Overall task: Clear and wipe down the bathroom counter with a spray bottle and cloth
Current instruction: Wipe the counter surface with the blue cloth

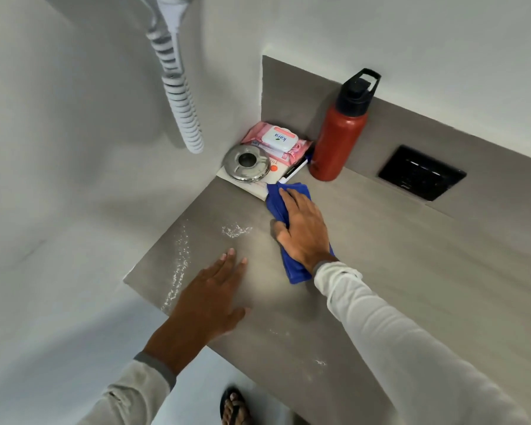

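My right hand (304,231) presses flat on a blue cloth (292,271) spread on the grey counter (396,271), fingers pointing toward the back corner. My left hand (209,299) rests flat and open on the counter near its left front edge, holding nothing. White foamy spray specks (235,230) lie on the counter ahead of the left hand, and a line of them (178,265) runs along the left edge. No spray bottle is in view.
In the back corner sit a pink wipes pack (276,142), a round steel lid (246,163) on a white book (258,188), and a red bottle (337,142) with a black cap. A black socket panel (422,172) is in the backsplash. A coiled white cord (178,96) hangs at left.
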